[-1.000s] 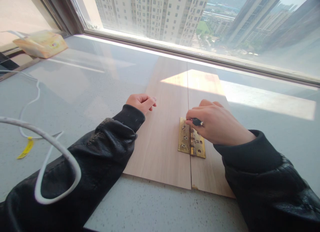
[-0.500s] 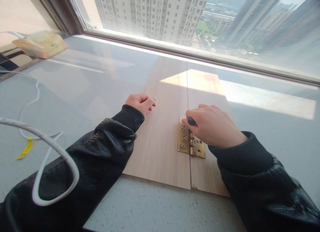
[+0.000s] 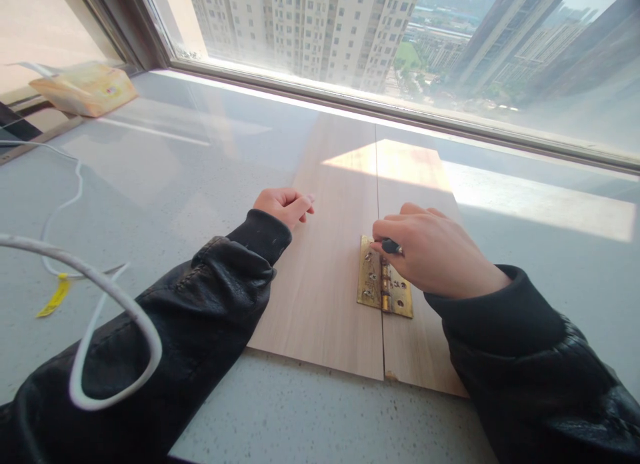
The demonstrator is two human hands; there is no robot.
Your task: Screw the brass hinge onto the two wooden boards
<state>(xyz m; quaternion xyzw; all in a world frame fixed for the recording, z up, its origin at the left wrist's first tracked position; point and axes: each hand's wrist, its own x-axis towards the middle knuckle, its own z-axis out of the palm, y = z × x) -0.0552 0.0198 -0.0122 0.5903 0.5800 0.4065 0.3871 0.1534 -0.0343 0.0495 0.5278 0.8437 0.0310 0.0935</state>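
A brass hinge (image 3: 369, 287) lies across the seam between two pale wooden boards, the wider left board (image 3: 325, 304) and the narrower right board (image 3: 425, 357). Crosshead screws show in its left leaf; on the right leaf some holes are visible. My right hand (image 3: 430, 247) is closed around a short black-handled screwdriver (image 3: 391, 246) over the hinge's upper part, hiding that part and the tool's tip. My left hand (image 3: 286, 206) rests at the left board's left edge, fingers curled together; whatever is inside them, if anything, is hidden.
The boards lie on a speckled pale countertop (image 3: 280, 411) below a large window. A white cable (image 3: 150, 324) loops in front of my left sleeve, and a yellow tag (image 3: 54, 296) hangs on a cord. A tissue pack (image 3: 95, 91) sits in the far left corner.
My right hand has turned slightly, and the black handle now shows more between thumb and forefinger, angled differently. My left hand keeps its place; the whole view has shifted a little.
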